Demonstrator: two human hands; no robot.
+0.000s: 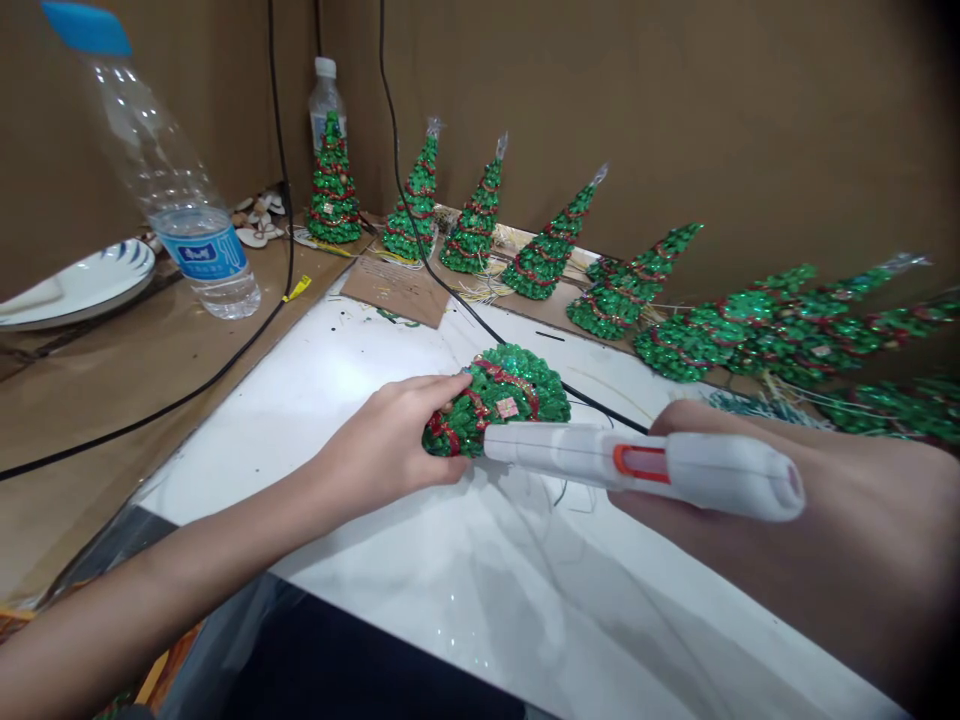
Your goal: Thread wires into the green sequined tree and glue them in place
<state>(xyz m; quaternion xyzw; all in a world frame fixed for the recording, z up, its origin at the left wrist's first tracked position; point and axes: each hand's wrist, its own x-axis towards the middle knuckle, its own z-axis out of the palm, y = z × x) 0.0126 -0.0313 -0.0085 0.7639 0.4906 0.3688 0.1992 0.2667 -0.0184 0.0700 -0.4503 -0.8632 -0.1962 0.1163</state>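
Observation:
A small green glittery Christmas tree with red garland and a pale patterned square on its side lies tilted above the white board. My left hand is closed around its narrower part, thumb and fingers on either side. In my right hand is a white glue gun with an orange-edged window in its body. Its front end points left and meets the lower side of the tree in view; whether it touches I cannot tell. The fingers of the right hand are mostly hidden behind the glue gun.
Several decorated trees stand along the back and right. A large water bottle and a white plate are at left, a smaller bottle behind. A black cable crosses the white board. Cardboard lies near the trees.

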